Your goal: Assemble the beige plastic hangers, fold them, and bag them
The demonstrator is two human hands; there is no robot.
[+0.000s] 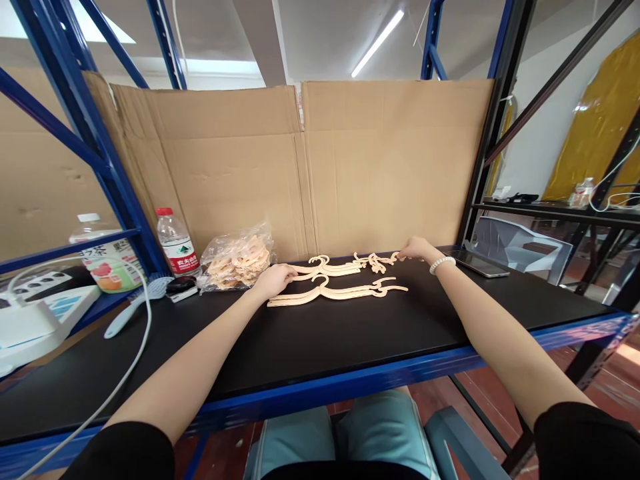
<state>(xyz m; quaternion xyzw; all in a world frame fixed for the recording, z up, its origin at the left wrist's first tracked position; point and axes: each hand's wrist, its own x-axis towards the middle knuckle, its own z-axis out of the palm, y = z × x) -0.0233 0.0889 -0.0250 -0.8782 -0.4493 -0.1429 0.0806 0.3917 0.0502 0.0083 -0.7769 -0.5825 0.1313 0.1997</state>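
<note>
Pale cream, flat ornamental pieces with curled ends lie in two rows on the black tabletop. At the far row's left end, my left hand (277, 280) has its fingers closed on a long curved strip (336, 270). My right hand (419, 249), with a beaded bracelet on the wrist, pinches the right tip of a small curly piece (379, 262) in that row. Nearer to me lies another long curved strip (345, 293), with hooked scrolls at its right end, touched by neither hand. A clear plastic bag (239, 259) full of similar pale pieces stands left of my left hand.
A red-capped water bottle (176, 243), a pale blue brush (135, 308) and a white cable (145, 333) are at the left. A tablet-like device (479, 263) lies on the right. Cardboard panels (390, 167) stand behind, and blue shelf posts (107, 153) frame the table.
</note>
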